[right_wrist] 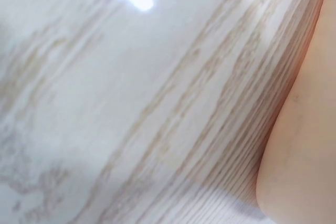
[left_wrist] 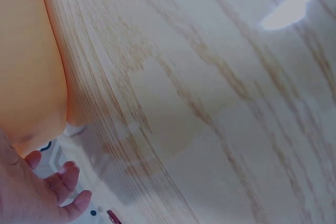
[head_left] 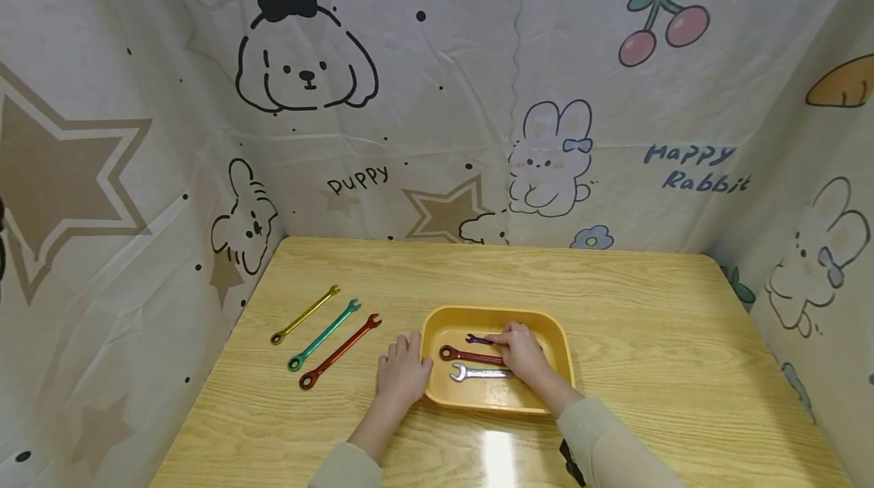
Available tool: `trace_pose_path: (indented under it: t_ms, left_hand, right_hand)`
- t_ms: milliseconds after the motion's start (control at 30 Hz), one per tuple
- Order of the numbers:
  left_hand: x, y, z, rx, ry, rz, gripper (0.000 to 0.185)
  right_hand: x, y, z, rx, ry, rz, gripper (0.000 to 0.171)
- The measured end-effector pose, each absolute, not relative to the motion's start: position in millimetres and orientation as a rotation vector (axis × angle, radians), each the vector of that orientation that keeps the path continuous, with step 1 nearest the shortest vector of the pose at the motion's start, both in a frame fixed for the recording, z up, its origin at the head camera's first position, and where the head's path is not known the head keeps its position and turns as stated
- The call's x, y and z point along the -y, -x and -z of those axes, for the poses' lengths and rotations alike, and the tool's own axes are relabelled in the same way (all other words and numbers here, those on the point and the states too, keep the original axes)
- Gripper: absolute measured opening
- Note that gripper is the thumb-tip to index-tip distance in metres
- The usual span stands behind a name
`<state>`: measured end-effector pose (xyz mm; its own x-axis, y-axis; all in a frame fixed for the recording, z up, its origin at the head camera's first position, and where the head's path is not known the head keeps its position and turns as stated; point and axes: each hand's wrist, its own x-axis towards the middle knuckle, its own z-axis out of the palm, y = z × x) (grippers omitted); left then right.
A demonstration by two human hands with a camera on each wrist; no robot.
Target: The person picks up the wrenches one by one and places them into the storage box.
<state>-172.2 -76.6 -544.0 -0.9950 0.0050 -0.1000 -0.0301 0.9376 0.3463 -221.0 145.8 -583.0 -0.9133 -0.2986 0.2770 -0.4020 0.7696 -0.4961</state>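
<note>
Your left hand (head_left: 403, 373) rests flat beside the tray (head_left: 437, 397), steadying it, while your right hand (head_left: 522, 351) pinches the purple wrench (head_left: 476, 339) inside.

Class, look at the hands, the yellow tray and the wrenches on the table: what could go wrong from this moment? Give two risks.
1. The right hand pinches the purple wrench with the dark red wrench and silver wrench lying close by in the yellow tray; lifting may drag or knock them.
2. The left hand only rests flat against the tray's side, so the tray could slide toward the red wrench.
</note>
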Motion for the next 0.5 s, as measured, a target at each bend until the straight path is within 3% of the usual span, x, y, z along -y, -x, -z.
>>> trace_pose_path:
  t_ms: [500]
  left_hand:
    - [76.7, 172.3, 542.5, -2.990, 0.012, -0.546, 0.035]
  right_hand:
    - [-146.6, 218.9, 578.2, 2.777, -0.601, -0.810, 0.018]
